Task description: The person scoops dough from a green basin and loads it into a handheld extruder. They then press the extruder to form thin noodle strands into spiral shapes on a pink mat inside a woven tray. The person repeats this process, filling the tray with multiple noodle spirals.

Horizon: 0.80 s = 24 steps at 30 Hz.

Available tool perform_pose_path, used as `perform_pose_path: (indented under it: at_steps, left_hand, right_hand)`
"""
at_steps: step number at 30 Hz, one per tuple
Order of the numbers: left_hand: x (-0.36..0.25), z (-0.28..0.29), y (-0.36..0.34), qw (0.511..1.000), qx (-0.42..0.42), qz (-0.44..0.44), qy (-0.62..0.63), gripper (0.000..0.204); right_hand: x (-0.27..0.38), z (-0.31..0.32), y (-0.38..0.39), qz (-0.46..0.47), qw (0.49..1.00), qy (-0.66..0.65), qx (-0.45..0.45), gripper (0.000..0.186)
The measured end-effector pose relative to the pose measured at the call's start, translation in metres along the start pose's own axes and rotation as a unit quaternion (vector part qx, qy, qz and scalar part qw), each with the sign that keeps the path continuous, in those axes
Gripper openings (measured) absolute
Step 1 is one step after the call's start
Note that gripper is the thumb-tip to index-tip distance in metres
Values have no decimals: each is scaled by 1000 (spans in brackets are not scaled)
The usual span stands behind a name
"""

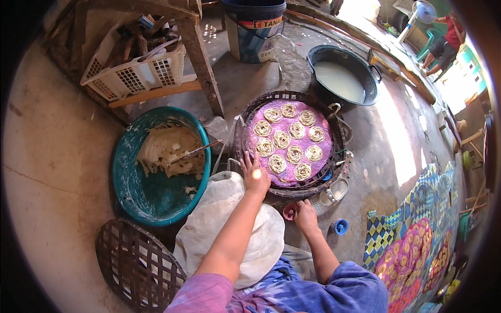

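A round pink-purple sheet (308, 142) lies on a dark woven basket (237, 141) in front of me, bearing several coiled nests of pale dough strands (281, 139). My left hand (255, 175) rests at the basket's near left edge, fingers stretched out over the rim and the sheet's border, holding nothing. Just below the basket's near right side, my right hand (305, 214) has its fingers closed on a small dark-red cup-like piece (290, 211). Beside that hand sit a small blue ring-shaped piece (340, 226) and a metal-edged oval object (335, 191).
To the left stands a teal basin (119, 177) with dough and a stick (195, 151). A black tub of cloudy liquid (339, 83), a paint bucket (253, 36) and a white crate (146, 75) are farther off. More coils lie on patterned cloth (378, 232) at right; a person (446, 41) is beyond.
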<state>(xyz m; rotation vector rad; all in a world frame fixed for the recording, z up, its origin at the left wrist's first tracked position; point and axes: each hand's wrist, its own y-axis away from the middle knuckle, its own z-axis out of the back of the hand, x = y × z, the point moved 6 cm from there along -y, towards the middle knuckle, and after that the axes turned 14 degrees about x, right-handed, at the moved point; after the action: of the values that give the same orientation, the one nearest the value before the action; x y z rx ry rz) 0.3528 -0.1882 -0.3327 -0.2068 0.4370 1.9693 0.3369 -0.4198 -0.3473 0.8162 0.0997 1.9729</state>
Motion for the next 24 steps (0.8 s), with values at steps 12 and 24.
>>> perform_pose_path:
  at_steps: [12, 24]
  left_hand:
    - [12, 165, 183, 966, -63, -89, 235, 22]
    - [86, 160, 364, 981, -133, 91, 109, 16]
  right_hand:
    - [-3, 106, -27, 112, 986, -96, -72, 19]
    - [-38, 145, -126, 13, 984, 102, -145, 6]
